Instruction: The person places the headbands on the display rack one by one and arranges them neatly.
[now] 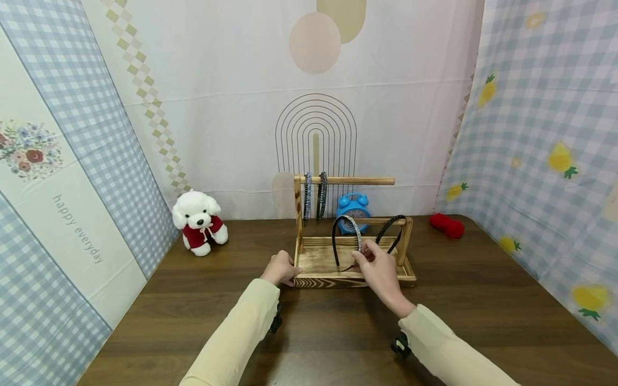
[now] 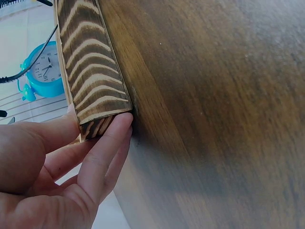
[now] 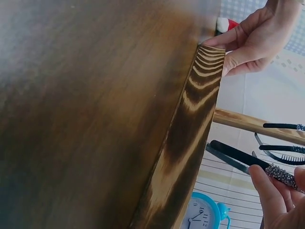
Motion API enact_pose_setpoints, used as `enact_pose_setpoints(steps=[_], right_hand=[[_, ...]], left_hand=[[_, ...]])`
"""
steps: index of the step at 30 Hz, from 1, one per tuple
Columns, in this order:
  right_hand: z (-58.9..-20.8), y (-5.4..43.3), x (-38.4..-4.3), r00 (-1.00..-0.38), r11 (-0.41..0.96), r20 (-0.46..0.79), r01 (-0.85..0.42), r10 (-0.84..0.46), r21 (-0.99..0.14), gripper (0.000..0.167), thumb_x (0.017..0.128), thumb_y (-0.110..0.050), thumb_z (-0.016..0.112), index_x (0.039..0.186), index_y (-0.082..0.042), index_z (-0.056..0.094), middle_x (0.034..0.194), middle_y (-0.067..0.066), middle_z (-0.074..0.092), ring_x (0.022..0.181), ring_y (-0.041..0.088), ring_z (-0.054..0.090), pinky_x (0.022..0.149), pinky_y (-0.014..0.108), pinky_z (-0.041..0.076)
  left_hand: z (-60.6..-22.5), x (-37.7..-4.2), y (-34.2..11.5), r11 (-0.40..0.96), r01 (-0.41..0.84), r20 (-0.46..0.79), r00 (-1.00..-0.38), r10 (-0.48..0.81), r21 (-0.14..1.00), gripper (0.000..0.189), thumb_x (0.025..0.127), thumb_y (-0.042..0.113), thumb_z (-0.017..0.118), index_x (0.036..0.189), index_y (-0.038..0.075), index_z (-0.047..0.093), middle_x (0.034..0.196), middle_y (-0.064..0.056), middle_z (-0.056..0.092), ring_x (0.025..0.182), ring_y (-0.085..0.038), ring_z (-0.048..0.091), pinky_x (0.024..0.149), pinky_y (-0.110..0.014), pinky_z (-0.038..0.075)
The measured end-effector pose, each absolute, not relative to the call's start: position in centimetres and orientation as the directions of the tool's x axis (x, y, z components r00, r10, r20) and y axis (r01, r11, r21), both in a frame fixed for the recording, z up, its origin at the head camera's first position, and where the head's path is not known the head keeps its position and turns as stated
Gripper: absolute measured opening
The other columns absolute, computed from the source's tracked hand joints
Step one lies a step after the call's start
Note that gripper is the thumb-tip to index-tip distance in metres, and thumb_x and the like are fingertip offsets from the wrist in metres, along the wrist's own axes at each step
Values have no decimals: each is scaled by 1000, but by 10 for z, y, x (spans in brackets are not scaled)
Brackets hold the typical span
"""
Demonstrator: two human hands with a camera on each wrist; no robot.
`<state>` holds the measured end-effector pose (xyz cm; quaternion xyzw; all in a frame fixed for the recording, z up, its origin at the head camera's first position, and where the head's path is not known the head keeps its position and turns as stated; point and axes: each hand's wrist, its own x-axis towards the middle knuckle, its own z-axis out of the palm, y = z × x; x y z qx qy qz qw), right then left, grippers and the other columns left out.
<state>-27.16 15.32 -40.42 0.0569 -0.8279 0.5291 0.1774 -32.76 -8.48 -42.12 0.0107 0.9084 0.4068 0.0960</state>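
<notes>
A wooden headband stand [image 1: 328,282] with a tray base, a high bar and a lower bar sits on the table. My left hand [image 1: 281,268] grips its left front corner; in the left wrist view the thumb and fingers [image 2: 102,157] lie on either side of that corner. My right hand [image 1: 381,271] pinches one side of a black headband [image 1: 358,236] studded with silvery stones, held upright over the tray. In the right wrist view its black end [image 3: 233,151] points away from the fingers. Two sparkly headbands [image 1: 322,195] hang on the high bar, and a dark one [image 1: 386,230] on the lower bar.
Behind the stand is a blue alarm clock [image 1: 354,206]. A white plush dog [image 1: 196,220] in a red top sits at the left back of the brown table [image 1: 328,332]. A red soft item [image 1: 447,225] lies at the right back. Patterned cloths hang around.
</notes>
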Motion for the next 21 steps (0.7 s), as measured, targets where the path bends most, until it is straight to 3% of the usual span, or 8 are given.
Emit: enact_pose_setpoints(steps=[10,16,21], right_hand=[[-404,153,-277,-927,424,357,-279,115,-862,20,95,-12,65,84,-4,51,82,15,63,78,33,71,68,39,63],[-405,156,-277,-922,468,367,-273,121,-841,21,95,-13,66,84,-5,51,79,13,62,77,35,70,63,31,61],[-405,159,-278,-918,521,377,-263,123,-812,20,96,-16,65,84,-8,51,76,10,62,71,27,68,57,26,55]], left_hand=[[-421,-327,-84,665,-57,-164,-981,100,745,17,90,8,71,78,-4,67,71,-15,62,55,-21,68,58,-34,62],[-421,-325,-84,669,-55,-166,-981,103,741,17,90,9,71,78,-3,67,70,-14,62,56,-22,68,58,-33,62],[-420,-325,-84,669,-59,-167,-981,98,741,17,90,8,71,79,-4,67,72,-16,62,57,-23,70,58,-34,62]])
